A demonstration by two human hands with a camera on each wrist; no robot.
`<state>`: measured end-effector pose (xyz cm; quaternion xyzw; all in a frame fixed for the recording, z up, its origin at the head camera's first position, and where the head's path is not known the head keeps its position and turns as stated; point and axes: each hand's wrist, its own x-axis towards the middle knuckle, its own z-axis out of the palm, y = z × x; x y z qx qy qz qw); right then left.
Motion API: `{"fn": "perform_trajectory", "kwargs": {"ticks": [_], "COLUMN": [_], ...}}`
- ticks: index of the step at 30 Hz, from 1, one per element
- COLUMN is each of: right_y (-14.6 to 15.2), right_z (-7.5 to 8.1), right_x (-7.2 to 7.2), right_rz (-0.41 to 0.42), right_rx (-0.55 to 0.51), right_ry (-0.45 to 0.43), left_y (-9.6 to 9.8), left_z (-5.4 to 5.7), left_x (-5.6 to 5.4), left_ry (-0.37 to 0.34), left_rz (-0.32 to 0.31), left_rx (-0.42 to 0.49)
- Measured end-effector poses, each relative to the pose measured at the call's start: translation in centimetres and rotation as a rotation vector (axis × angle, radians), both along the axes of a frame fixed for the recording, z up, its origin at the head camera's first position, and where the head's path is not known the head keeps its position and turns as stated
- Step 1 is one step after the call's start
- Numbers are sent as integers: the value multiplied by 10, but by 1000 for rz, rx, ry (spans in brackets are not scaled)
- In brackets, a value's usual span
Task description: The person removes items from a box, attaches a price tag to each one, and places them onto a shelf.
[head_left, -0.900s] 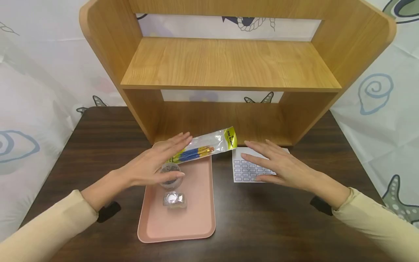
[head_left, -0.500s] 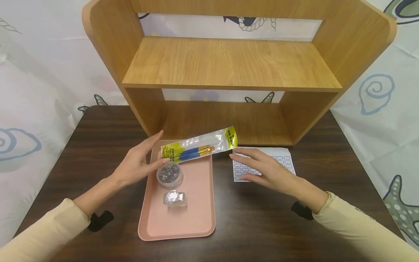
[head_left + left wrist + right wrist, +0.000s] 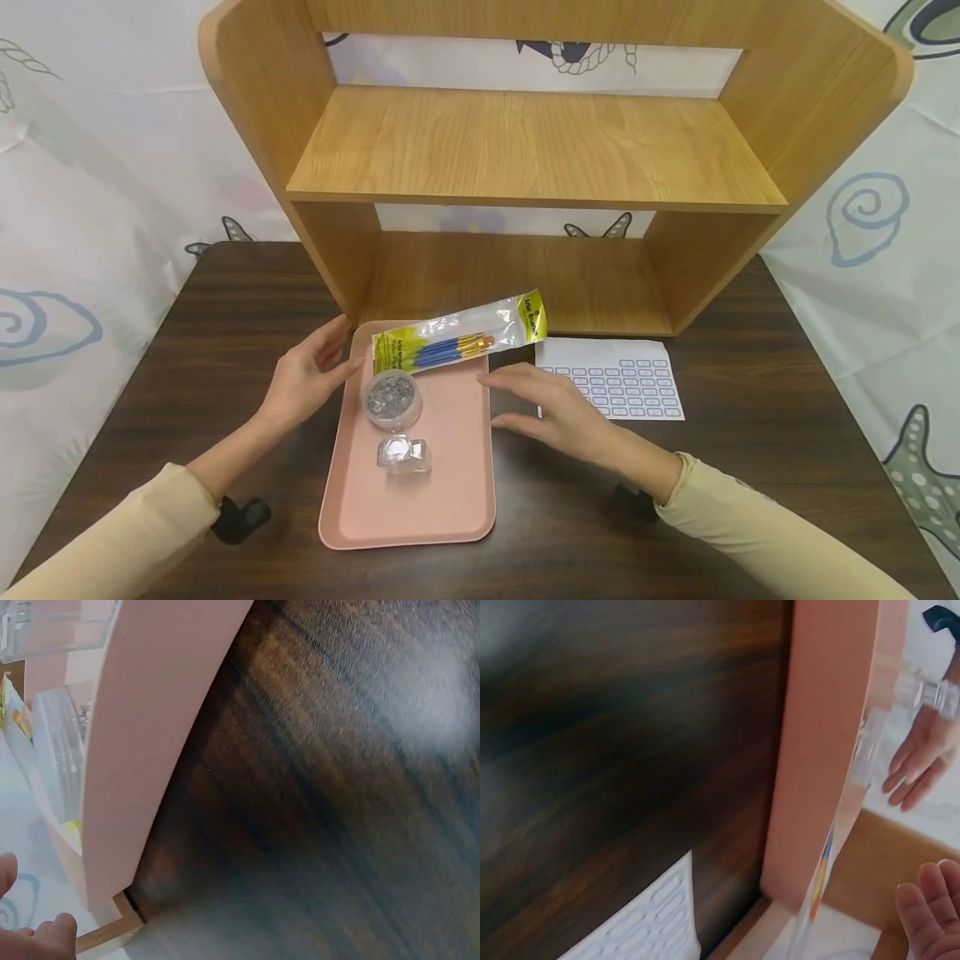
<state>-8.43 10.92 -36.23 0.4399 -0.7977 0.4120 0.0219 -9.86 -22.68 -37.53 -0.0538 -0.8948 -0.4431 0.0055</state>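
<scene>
A pink tray point(image 3: 450, 500) lies on the dark wooden table. My left hand point(image 3: 303, 379) hovers by its upper left edge, fingers loosely bent and holding nothing. At the opposite edge my right hand point(image 3: 558, 412) reaches in, thumb and fingers apart with nothing between them. Across the tray's far end rests a clear packet of paintbrushes point(image 3: 450, 343), sticking out past the right rim. Below the packet sits a round clear tub point(image 3: 392, 398) of grey bits. Nearer still lies a small clear bottle or box point(image 3: 405, 455). In the right wrist view, my fingertips point(image 3: 922, 900) show near the tray's side.
A wooden two-tier shelf point(image 3: 525, 150) stands behind the tray. To the right, partly behind my right hand, lies a white sheet with printed labels point(image 3: 637, 387). Patterned white cloth point(image 3: 90, 208) hangs around the table point(image 3: 240, 300).
My left hand has drawn back from above the tub to the tray's left side. My right hand has moved left off the label sheet, toward the tray's right edge. The tray's items stay put.
</scene>
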Motion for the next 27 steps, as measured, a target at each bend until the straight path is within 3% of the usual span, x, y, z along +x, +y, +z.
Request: {"fn": "perform_trajectory", "kwargs": {"ticks": [8,15,27], "right_y": [-28,-51,-72], "right_z": [-1,-2,-8], "right_x": [4,9,8], "right_rz": [1,47,101], "right_rx": [-23,19,18], "right_ry": [-148,-197,-282], "left_y": [-3,-3,0], "left_z": [-9,-16,-14], "left_x": [-4,-10,-12], "left_ry": [-61,-119,-148], "left_rz": [48,82,96], "left_rx": [82,67,31]}}
